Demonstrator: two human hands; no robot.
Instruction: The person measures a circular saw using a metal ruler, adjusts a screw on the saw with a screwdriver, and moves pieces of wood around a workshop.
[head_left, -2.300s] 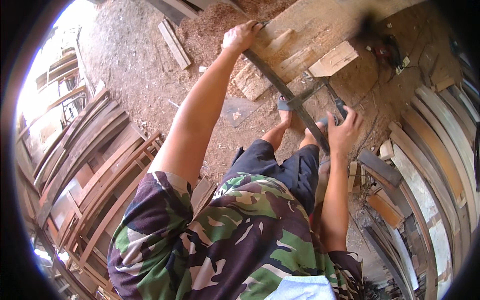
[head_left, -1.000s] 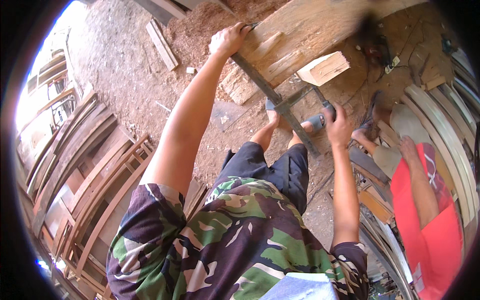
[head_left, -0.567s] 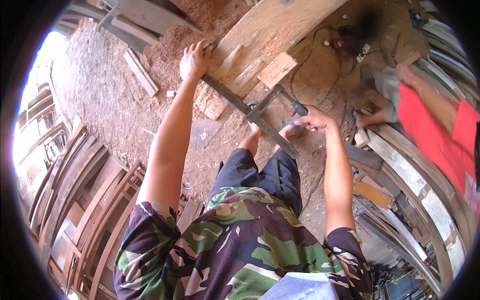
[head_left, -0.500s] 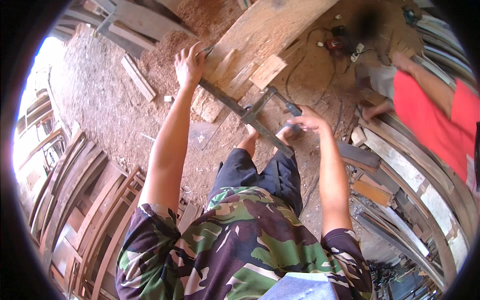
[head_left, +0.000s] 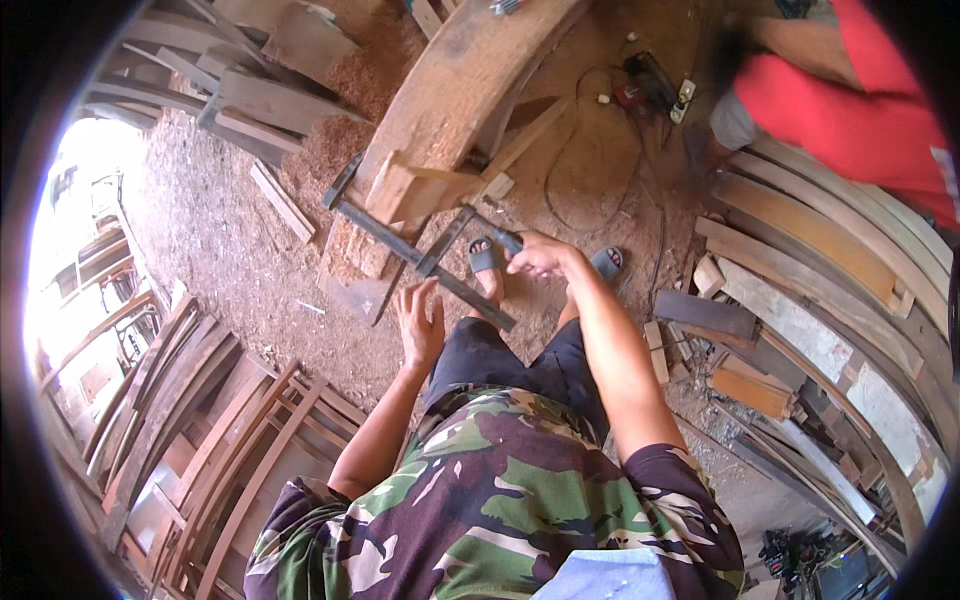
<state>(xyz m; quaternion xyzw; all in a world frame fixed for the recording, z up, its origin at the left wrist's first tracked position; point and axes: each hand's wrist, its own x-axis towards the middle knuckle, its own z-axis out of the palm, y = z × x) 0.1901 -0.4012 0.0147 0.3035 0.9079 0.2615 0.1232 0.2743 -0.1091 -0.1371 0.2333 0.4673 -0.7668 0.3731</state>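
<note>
A dark metal F-clamp (head_left: 388, 238) lies across the near end of a thick, curved wooden plank (head_left: 465, 85). Its fixed jaw is at the plank's left edge, while its sliding arm reaches toward the right. My right hand (head_left: 540, 256) is wrapped around the clamp's handle. Just short of the bar, my left hand (head_left: 420, 325) is held with fingers apart and nothing in them. A pale wood block (head_left: 405, 192) sits on the plank's near end, beside the clamp; whether the jaws press on it I cannot tell.
A person in red (head_left: 800, 105) is at the upper right. A red and black power tool (head_left: 640, 85) lies on the floor with a looping cable (head_left: 550, 190). Stacked boards (head_left: 800, 310) line the right, wooden frames (head_left: 225, 450) the lower left. Wood shavings (head_left: 345, 150) cover the ground beside the plank.
My left hand has come off the clamp's far end and drawn back toward me. My right hand, still on the handle, has shifted left. The person in red has moved upward in view.
</note>
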